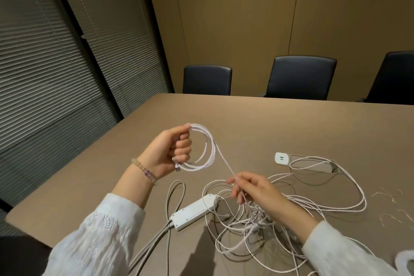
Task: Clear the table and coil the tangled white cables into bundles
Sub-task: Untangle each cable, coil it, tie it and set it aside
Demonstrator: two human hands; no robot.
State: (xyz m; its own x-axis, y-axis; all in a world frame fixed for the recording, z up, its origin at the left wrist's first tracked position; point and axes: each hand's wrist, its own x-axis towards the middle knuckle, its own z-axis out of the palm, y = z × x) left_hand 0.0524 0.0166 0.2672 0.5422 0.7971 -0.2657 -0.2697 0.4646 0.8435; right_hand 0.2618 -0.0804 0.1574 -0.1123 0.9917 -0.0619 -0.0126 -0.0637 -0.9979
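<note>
Two hands work above a flat tan table point(257, 119), both coming out of white textured sleeves at the near edge. Nearest, a loose tangle of thin white cables point(253, 226) sprawls on the tabletop at near centre and right, its loops crossing over one another (which strand belongs to which cable cannot be told). Just left of the tangle lies a white oblong plastic power strip point(193, 212), angled, with thick grey cords point(156, 240) running from its near end toward the near edge and looping back beside it.

Over the tangle, the right hand point(253, 188) pinches a single white strand between thumb and fingertips, its other fingers curled loosely downward. That strand rises taut, up and to the left, to a round coil of white cable point(205, 148) that the left hand point(172, 150) grips in a closed fist, held up clear of the table; a small plug end pokes out below the fist. A beaded bracelet point(145, 171) sits on the left wrist.

Farther right, a white square charger point(282, 158) rests at the edge of a recessed socket opening in the table, cables trailing from there. Short pale wire ties point(389, 195) lie scattered near the right edge. Beyond the far edge stand three dark upholstered chairs point(300, 77), with grey slatted blinds point(44, 63) at far left.
</note>
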